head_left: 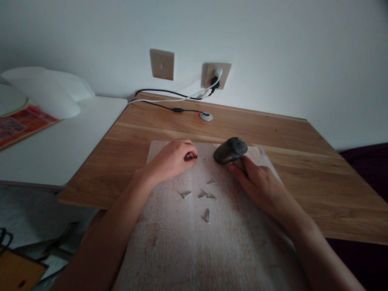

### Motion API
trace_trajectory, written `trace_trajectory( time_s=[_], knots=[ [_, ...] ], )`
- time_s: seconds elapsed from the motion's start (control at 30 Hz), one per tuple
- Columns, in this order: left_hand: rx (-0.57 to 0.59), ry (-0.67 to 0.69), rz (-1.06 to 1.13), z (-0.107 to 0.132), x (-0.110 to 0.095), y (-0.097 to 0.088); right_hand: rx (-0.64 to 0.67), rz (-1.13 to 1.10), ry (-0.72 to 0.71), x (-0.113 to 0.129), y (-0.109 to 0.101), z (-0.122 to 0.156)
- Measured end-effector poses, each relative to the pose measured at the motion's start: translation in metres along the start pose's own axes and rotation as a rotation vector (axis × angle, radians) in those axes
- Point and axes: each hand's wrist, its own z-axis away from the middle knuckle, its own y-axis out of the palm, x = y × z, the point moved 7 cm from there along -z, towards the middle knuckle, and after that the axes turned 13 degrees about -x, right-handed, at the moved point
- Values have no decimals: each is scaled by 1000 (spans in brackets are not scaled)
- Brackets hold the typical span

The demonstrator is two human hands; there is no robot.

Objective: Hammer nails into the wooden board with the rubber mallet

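A pale, worn wooden board (194,242) lies on a wooden table and reaches toward me. My left hand (169,161) rests on its far left part, fingers pinched on a small nail (192,156) held against the board. My right hand (257,182) grips the handle of a hammer; its dark head (230,150) lies on the board just right of the nail. Several loose nails (207,196) are scattered on the board between my hands.
The wooden table (318,169) stands against a white wall with a switch (162,64) and a socket (216,75). Black and white cables (169,100) run to a round metal disc (206,117). A white surface (60,137) with pillows lies to the left.
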Motion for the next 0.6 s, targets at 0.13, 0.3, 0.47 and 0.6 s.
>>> trace_trajectory(
  time_s=[0.13, 0.3, 0.47, 0.6],
  knots=[
    [3, 0, -4, 0, 1, 0, -23, 10, -9, 0, -1, 1],
    [2, 1, -12, 0, 1, 0, -37, 5, -34, 1, -2, 1],
    [4, 7, -11, 0, 1, 1, -41, 0, -34, 2, -3, 0],
    [7, 2, -2, 0, 2, 2, -7, 0, -1, 1, -1, 0]
  ],
)
